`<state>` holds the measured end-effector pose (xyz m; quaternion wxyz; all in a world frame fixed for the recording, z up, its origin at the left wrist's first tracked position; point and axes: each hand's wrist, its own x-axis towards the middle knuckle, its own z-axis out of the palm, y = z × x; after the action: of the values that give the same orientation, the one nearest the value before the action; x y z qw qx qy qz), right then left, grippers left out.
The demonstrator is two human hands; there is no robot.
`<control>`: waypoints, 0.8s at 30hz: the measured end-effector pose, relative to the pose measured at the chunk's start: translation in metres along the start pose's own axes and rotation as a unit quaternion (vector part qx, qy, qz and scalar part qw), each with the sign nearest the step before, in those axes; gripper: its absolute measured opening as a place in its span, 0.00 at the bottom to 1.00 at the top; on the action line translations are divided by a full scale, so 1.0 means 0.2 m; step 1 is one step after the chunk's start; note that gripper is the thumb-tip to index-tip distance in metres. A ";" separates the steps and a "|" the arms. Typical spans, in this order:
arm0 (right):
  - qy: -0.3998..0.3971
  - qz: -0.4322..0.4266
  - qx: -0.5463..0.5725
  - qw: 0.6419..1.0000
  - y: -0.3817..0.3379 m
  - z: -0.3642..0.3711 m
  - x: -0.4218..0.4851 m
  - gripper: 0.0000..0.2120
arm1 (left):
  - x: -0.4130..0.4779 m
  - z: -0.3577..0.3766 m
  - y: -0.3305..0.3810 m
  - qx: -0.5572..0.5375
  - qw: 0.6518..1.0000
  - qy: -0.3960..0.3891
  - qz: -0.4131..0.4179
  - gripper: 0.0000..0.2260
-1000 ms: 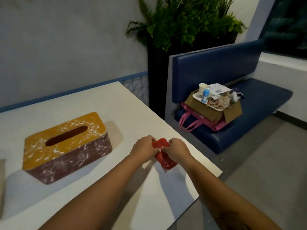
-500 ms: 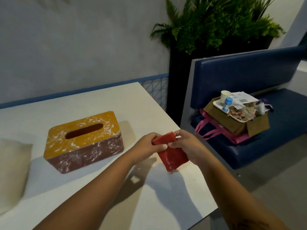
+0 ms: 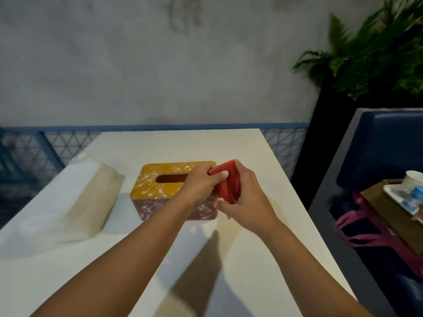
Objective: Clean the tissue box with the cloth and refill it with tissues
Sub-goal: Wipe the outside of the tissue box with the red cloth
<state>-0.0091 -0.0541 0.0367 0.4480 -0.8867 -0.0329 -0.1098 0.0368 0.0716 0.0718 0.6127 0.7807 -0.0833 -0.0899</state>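
White tabletop [image 3: 206,145] beneath both grips, tissue pack [image 3: 91,197] well to their left, dusty yellow-topped box [image 3: 148,188] just behind them, left grip [image 3: 201,181] and right grip [image 3: 247,202] together pinching folded red cloth [image 3: 229,179] above the box's right end

Open tabletop [image 3: 68,271] nearside; tissue box [image 3: 160,186], tissue pack [image 3: 91,197] mid-table.

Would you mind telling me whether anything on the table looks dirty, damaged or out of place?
The tissue box is smeared with white powdery marks on its orange top and brown side. Nothing else stands out.
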 end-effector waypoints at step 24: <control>-0.063 0.038 -0.354 0.932 -0.20 0.21 0.19 0.23 | 0.27 -0.66 -0.35 0.297 0.935 0.134 -0.142 0.32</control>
<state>0.0290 0.0017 0.0527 0.1062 -0.9934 0.0132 -0.0409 0.1232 0.1997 0.0321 0.3389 0.9357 0.0887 -0.0418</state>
